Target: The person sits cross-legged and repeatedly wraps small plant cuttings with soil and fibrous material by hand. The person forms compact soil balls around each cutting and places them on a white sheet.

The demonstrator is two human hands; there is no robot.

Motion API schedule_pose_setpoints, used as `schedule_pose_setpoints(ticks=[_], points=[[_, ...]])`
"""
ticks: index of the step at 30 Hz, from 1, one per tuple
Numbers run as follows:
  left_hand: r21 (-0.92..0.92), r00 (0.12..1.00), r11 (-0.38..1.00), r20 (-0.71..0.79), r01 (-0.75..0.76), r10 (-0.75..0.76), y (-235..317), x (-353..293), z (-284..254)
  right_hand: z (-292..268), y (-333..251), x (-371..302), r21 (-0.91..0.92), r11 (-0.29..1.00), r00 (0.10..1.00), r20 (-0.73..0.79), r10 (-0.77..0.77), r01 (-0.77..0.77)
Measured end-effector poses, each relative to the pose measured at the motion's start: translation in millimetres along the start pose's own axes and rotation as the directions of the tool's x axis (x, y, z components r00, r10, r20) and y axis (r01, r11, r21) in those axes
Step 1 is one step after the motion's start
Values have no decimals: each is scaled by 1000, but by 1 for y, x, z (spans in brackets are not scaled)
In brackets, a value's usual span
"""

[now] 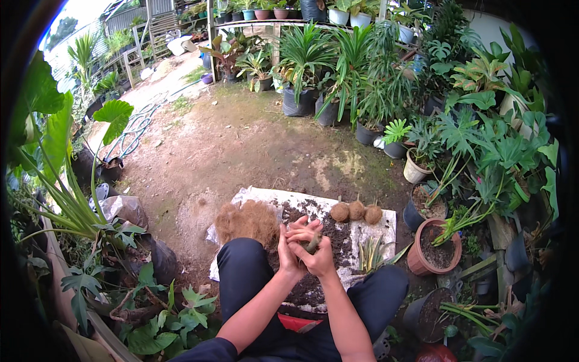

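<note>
My left hand [288,252] and my right hand [319,258] are cupped together above the white sheet, between my knees. They close around a small greenish-brown piece [313,243], which pokes out by the right thumb and fingers; most of it is hidden, so its kind is unclear. Dark loose soil [307,289] is scattered on the white sheet [265,194] below. Left of the hands lies a heap of brown coconut fibre [247,222]. Three round fibre balls [356,211] with short stems sit in a row at the far right of the sheet.
Cut variegated, long-leaved plants [371,253] lie by my right knee. A terracotta-coloured pot [416,259] and other potted plants line the right side. Large-leaved plants [66,199] crowd the left. A coiled hose [136,130] lies on the bare ground farther off.
</note>
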State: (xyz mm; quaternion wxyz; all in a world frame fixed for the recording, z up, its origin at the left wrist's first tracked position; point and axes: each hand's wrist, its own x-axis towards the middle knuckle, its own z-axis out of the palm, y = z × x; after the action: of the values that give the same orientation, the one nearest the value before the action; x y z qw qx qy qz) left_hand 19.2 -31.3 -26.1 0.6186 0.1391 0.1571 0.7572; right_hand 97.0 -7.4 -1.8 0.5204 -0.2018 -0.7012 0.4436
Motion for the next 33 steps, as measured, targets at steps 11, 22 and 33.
schedule_pose_setpoints(ticks=[11, 22, 33], points=[[22, 847, 960, -465, -281, 258, -8, 6, -13, 24, 18, -6, 399, 849, 889, -148, 433, -347], [-29, 996, 999, -79, -31, 29, 1, -1, -8, 11, -20, -1, 256, 961, 993, -36, 114, -101], [75, 903, 944, -279, -320, 328, -8, 3, -9, 22, 0, -6, 336, 880, 897, -173, 408, -335]])
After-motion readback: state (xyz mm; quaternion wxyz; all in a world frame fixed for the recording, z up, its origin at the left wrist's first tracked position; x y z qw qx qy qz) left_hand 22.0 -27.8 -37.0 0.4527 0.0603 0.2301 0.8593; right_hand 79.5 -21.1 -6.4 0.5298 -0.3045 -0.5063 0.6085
